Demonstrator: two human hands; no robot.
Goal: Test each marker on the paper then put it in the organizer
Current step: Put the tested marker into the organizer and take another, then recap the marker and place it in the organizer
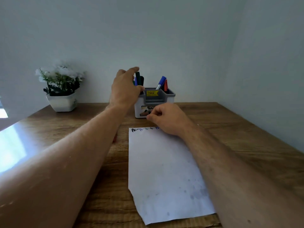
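white flowers in a pot [61,89] sit far left of my left hand [125,89], which is up at the organizer's [154,102] left compartment, fingers around a dark green marker [139,79] standing there. right of that grip, blue and red markers [162,83] lean in the right compartment. my right hand [166,118] rests loosely curled, holding nothing, on the paper's [164,170] far edge by the scribbles [144,129].
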